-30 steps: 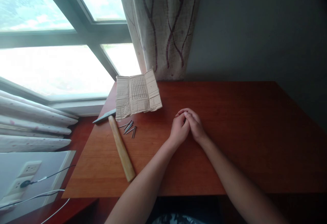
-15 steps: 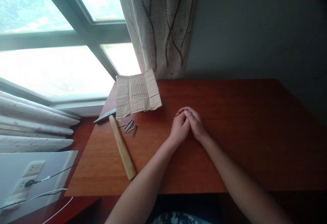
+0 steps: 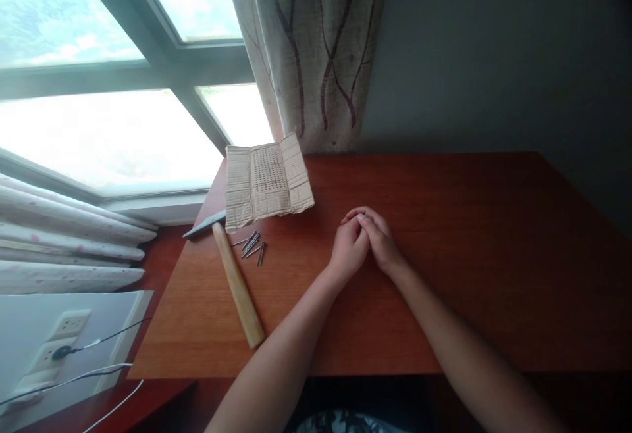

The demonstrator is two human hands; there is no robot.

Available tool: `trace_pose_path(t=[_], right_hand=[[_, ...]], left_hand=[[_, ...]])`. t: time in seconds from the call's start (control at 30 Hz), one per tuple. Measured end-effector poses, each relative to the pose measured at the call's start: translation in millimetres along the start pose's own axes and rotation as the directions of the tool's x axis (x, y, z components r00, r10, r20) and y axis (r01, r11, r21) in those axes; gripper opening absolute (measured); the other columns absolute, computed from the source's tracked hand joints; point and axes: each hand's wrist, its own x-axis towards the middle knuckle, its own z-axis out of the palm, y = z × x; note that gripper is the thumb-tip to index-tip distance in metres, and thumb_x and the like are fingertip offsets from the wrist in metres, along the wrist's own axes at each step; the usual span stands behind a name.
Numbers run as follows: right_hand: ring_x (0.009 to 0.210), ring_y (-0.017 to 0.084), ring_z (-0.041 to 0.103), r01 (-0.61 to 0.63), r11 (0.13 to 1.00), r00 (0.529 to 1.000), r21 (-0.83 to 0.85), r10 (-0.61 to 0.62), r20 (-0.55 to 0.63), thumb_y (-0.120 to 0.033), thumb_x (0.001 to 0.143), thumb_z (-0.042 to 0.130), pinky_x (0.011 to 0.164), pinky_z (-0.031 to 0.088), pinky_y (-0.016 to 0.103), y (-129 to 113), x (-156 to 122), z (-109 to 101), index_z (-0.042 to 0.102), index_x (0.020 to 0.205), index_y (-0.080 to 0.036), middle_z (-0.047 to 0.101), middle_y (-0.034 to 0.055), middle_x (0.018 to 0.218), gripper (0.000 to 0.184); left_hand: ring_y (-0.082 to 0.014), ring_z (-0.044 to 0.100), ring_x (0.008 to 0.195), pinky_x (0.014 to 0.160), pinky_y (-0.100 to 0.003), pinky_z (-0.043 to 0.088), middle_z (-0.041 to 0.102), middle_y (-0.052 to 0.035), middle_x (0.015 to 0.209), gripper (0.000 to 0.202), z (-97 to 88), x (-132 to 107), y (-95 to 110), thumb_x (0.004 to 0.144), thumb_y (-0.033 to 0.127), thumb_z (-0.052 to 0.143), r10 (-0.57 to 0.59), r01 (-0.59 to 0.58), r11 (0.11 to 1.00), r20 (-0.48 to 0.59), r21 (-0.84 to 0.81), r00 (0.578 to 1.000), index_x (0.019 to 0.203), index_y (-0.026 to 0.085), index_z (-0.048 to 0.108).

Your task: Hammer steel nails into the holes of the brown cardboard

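My left hand and my right hand rest folded together on the wooden table, thumbs side by side. Both are closed, with the right fingers lapping over the left ones. No object shows in either hand, though the palms are hidden. To the left of my left forearm lies a hammer, its wooden handle pointing towards me and its grey head partly under a piece of cardboard. Several metal nails lie loose in a small group beside the handle.
The creased cardboard, with rows of small holes in its middle, lies at the table's far left corner. The table reaches a dark wall at the back. Curtains, a window, and a wall socket with cables are on the left.
The view has shifted very slightly. My hands stay folded in the same place, and the hammer, nails and cardboard have not moved.
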Motion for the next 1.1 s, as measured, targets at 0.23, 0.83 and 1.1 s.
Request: trace_pose_path(t=[0.23, 0.83, 1.1], right_hand=[[0.087, 0.021, 0.065, -0.001, 1.000, 1.000, -0.031, 0.001, 0.001, -0.034, 0.090, 0.050, 0.083, 0.051, 0.034, -1.1, -0.3, -0.4, 0.065, 0.089, -0.023, 0.071, 0.0029, 0.090, 0.019], [0.086, 0.021, 0.065, -0.008, 1.000, 1.000, -0.011, 0.008, -0.004, -0.036, 0.090, 0.052, 0.082, 0.051, 0.034, -0.2, -0.1, -0.5, 0.065, 0.089, -0.023, 0.070, 0.0029, 0.090, 0.019], [0.087, 0.021, 0.065, -0.006, 1.000, 1.000, -0.008, 0.006, 0.001, -0.036, 0.089, 0.051, 0.083, 0.051, 0.034, -0.8, 0.3, -0.5, 0.065, 0.089, -0.023, 0.070, 0.0028, 0.090, 0.019]], left_hand=[[-0.0155, 0.055, 0.071, 0.068, -0.026, 0.042, 0.061, -0.0019, 0.072, 0.023, -0.1, -0.6, -0.8, 0.091, 0.021, 0.048, -0.003, 0.003, 1.000, 0.002, -0.001, 1.000, 0.070, 0.017, 0.056], [-0.0151, 0.053, 0.071, 0.068, -0.025, 0.041, 0.060, -0.0014, 0.071, 0.023, 0.5, -0.7, -1.6, 0.091, 0.022, 0.048, -0.008, 0.008, 1.000, 0.008, 0.002, 1.000, 0.069, 0.017, 0.053], [-0.0154, 0.053, 0.070, 0.068, -0.026, 0.041, 0.059, -0.0014, 0.070, 0.024, 0.1, -0.3, 1.3, 0.091, 0.024, 0.047, -0.009, 0.009, 1.000, 0.010, -0.006, 1.000, 0.069, 0.017, 0.053]])
